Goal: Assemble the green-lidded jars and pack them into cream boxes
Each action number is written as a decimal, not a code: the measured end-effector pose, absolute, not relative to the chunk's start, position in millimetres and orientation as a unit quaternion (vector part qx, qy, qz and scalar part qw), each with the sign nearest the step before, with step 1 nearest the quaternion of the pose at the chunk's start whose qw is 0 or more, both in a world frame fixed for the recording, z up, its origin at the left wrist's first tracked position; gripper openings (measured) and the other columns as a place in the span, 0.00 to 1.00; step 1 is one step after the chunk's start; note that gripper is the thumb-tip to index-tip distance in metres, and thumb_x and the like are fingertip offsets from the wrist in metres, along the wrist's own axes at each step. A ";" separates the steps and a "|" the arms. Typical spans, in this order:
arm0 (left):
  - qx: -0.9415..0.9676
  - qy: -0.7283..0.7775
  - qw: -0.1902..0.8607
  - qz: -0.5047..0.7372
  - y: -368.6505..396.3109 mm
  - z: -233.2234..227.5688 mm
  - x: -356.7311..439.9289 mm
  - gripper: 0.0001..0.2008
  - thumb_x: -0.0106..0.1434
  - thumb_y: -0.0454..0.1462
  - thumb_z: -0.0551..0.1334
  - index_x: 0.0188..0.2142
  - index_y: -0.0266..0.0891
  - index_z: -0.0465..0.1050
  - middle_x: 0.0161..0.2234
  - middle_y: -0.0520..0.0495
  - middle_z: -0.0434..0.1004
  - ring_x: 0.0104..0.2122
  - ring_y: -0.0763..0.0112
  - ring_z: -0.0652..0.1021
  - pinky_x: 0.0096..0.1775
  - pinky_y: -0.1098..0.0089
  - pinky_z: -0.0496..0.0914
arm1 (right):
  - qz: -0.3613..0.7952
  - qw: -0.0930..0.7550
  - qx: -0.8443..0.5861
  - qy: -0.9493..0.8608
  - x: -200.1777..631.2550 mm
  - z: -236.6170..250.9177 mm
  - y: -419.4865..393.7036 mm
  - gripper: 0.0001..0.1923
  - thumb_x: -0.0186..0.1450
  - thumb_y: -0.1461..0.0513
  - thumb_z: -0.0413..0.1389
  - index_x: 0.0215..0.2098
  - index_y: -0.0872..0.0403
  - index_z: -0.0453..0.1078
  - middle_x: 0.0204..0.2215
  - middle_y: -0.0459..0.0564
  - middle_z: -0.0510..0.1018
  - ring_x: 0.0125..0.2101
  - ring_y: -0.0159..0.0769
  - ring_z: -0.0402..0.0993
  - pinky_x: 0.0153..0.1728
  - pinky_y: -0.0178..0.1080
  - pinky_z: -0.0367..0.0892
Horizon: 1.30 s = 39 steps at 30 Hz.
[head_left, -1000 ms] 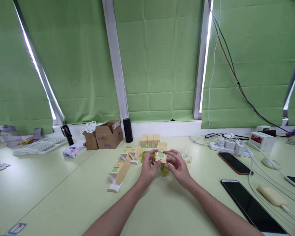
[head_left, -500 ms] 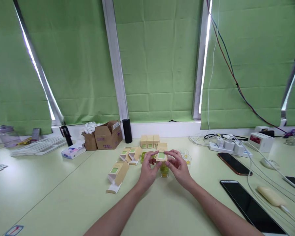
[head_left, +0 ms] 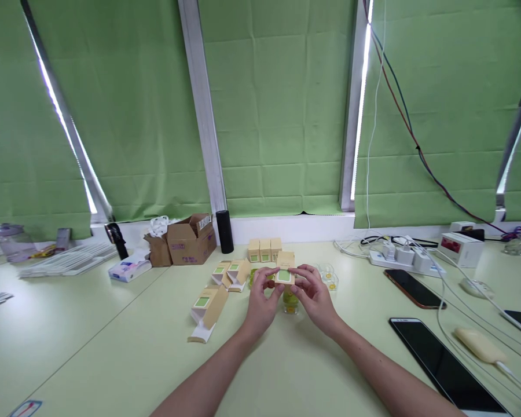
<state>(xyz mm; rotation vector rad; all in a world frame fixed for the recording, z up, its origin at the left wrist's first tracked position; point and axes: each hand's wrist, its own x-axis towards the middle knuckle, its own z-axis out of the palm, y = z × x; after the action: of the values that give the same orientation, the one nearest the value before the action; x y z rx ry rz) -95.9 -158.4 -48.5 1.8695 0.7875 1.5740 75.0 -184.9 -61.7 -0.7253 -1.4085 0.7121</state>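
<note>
Between my fingertips is a small kraft-coloured box (head_left: 285, 266) with a green label, raised off the table. My left hand (head_left: 260, 295) pinches its left side, and my right hand (head_left: 315, 295) grips its right side. Just below the box stands a small clear container with yellow-green contents (head_left: 290, 302), partly hidden. To the left, an open box with its flap out (head_left: 209, 310) lies on the table. Two more open boxes (head_left: 231, 273) are behind it. Three boxes (head_left: 264, 249) stand in a row further back. Clear containers (head_left: 329, 277) sit right of my right hand.
A cardboard carton (head_left: 191, 240) and a black cylinder (head_left: 224, 231) stand at the back. On the right lie a phone (head_left: 414, 288), a larger dark-screened device (head_left: 447, 362), a power strip (head_left: 406, 260) and loose white cables. A tissue pack (head_left: 130, 266) lies at the left.
Both hands keep hold of the box, which has shifted very slightly to the left. The other things stay where they were.
</note>
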 end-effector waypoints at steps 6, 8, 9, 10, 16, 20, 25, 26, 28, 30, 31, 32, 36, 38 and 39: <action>0.728 0.334 0.195 0.566 -167.8 -43.5 -96.2 0.19 0.69 0.43 0.63 0.58 0.49 0.71 0.59 0.42 0.67 0.61 0.57 0.69 0.61 0.55 0.66 | 0.236 0.627 -0.370 -0.644 74.6 -61.5 -186.6 0.22 0.69 0.49 0.59 0.59 0.44 0.73 0.65 0.57 0.58 0.60 0.48 0.69 0.58 0.50 0.71; 0.732 0.346 0.183 0.558 -169.3 -43.5 -96.6 0.20 0.69 0.43 0.63 0.60 0.49 0.70 0.60 0.41 0.67 0.62 0.55 0.68 0.61 0.54 0.65 | 0.212 0.608 -0.387 -0.661 74.1 -60.9 -189.6 0.22 0.70 0.49 0.58 0.60 0.43 0.73 0.67 0.56 0.59 0.68 0.52 0.57 0.61 0.52 0.68; 0.734 0.348 0.180 0.555 -169.8 -43.7 -96.7 0.21 0.69 0.44 0.62 0.60 0.49 0.69 0.60 0.41 0.67 0.62 0.55 0.68 0.61 0.53 0.65 | 0.201 0.598 -0.390 -0.671 73.9 -60.6 -191.4 0.21 0.71 0.49 0.57 0.60 0.42 0.72 0.69 0.55 0.59 0.71 0.52 0.52 0.64 0.54 0.65; 0.736 0.348 0.177 0.553 -169.9 -44.0 -96.9 0.21 0.70 0.44 0.62 0.61 0.49 0.68 0.61 0.41 0.68 0.62 0.55 0.68 0.61 0.53 0.66 | 0.193 0.588 -0.390 -0.682 73.7 -60.2 -193.3 0.22 0.71 0.50 0.56 0.61 0.42 0.72 0.70 0.54 0.58 0.72 0.52 0.49 0.66 0.55 0.61; 0.707 0.370 0.200 0.568 -166.2 -46.0 -98.6 0.26 0.69 0.48 0.62 0.64 0.45 0.63 0.61 0.37 0.68 0.62 0.53 0.68 0.58 0.53 0.66 | 0.170 0.551 -0.348 -0.739 72.1 -55.0 -205.1 0.27 0.74 0.51 0.51 0.70 0.38 0.58 0.73 0.49 0.54 0.73 0.48 0.46 0.70 0.57 0.52; 0.672 0.384 0.254 0.580 -162.7 -45.9 -99.0 0.30 0.67 0.52 0.63 0.63 0.41 0.61 0.55 0.36 0.72 0.55 0.54 0.74 0.53 0.55 0.68 | 0.187 0.552 -0.296 -0.757 69.7 -51.5 -210.0 0.29 0.76 0.52 0.48 0.73 0.39 0.51 0.72 0.50 0.56 0.72 0.46 0.49 0.71 0.55 0.52; 0.646 0.389 0.281 0.594 -153.8 -44.4 -100.9 0.29 0.62 0.51 0.68 0.56 0.40 0.64 0.48 0.40 0.76 0.48 0.58 0.76 0.49 0.60 0.69 | 0.219 0.562 -0.278 -0.748 70.6 -53.9 -206.5 0.26 0.75 0.53 0.49 0.70 0.43 0.56 0.67 0.54 0.62 0.68 0.46 0.59 0.66 0.51 0.62; 0.637 0.386 0.292 0.599 -150.7 -44.4 -102.1 0.29 0.62 0.50 0.68 0.56 0.41 0.63 0.49 0.40 0.76 0.49 0.58 0.76 0.49 0.60 0.69 | 0.211 0.562 -0.294 -0.744 71.9 -54.8 -204.6 0.25 0.75 0.54 0.50 0.68 0.44 0.59 0.65 0.55 0.64 0.66 0.46 0.63 0.65 0.51 0.64; 0.623 0.376 0.321 0.607 -143.4 -45.3 -105.6 0.28 0.61 0.47 0.69 0.55 0.41 0.63 0.50 0.40 0.77 0.50 0.59 0.77 0.51 0.60 0.69 | 0.165 0.547 -0.360 -0.738 75.3 -56.4 -200.6 0.20 0.72 0.57 0.53 0.62 0.46 0.67 0.60 0.56 0.70 0.62 0.48 0.66 0.62 0.52 0.66; 0.620 0.363 0.335 0.610 -136.0 -46.9 -109.6 0.27 0.58 0.45 0.71 0.53 0.40 0.65 0.50 0.40 0.77 0.51 0.58 0.77 0.52 0.59 0.69 | 0.097 0.505 -0.436 -0.738 78.7 -56.9 -197.3 0.17 0.68 0.61 0.56 0.55 0.48 0.73 0.53 0.56 0.76 0.58 0.51 0.67 0.58 0.54 0.67; 0.622 0.360 0.344 0.604 -132.8 -47.9 -111.6 0.27 0.56 0.44 0.72 0.52 0.40 0.66 0.50 0.40 0.77 0.50 0.58 0.78 0.52 0.58 0.70 | 0.068 0.476 -0.464 -0.744 80.1 -56.8 -196.2 0.17 0.66 0.62 0.58 0.53 0.49 0.74 0.50 0.56 0.78 0.56 0.52 0.68 0.56 0.54 0.68; 0.620 0.363 0.356 0.598 -130.1 -48.9 -113.4 0.27 0.55 0.44 0.72 0.51 0.40 0.67 0.50 0.40 0.77 0.49 0.58 0.78 0.51 0.58 0.71 | 0.045 0.444 -0.486 -0.751 81.3 -56.3 -195.4 0.18 0.64 0.62 0.60 0.53 0.49 0.74 0.48 0.56 0.80 0.55 0.54 0.68 0.54 0.55 0.68; 0.622 0.382 0.393 0.559 -124.4 -52.0 -117.6 0.26 0.51 0.42 0.73 0.47 0.37 0.71 0.49 0.38 0.79 0.44 0.56 0.80 0.47 0.57 0.74 | 0.002 0.332 -0.546 -0.769 84.5 -51.4 -194.5 0.17 0.59 0.63 0.64 0.47 0.50 0.76 0.41 0.54 0.83 0.48 0.53 0.70 0.48 0.51 0.67; 0.628 0.391 0.395 0.544 -124.4 -52.8 -118.0 0.25 0.49 0.39 0.73 0.47 0.36 0.72 0.47 0.38 0.80 0.43 0.56 0.80 0.47 0.56 0.74 | -0.009 0.301 -0.571 -0.764 87.7 -47.4 -194.0 0.12 0.58 0.64 0.64 0.42 0.50 0.77 0.38 0.53 0.83 0.46 0.51 0.71 0.46 0.47 0.66; 0.632 0.395 0.395 0.537 -124.8 -53.1 -117.8 0.25 0.49 0.38 0.73 0.46 0.36 0.73 0.47 0.38 0.81 0.44 0.55 0.81 0.48 0.55 0.74 | -0.015 0.289 -0.583 -0.759 90.1 -45.3 -193.5 0.11 0.58 0.65 0.64 0.40 0.50 0.77 0.37 0.53 0.83 0.45 0.50 0.72 0.45 0.46 0.65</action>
<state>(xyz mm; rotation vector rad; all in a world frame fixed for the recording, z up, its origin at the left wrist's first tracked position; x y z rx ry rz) -117.8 -124.8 -53.1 1.6028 1.0018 1.3625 90.1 -193.5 -45.3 -1.5554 -2.0270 -0.0412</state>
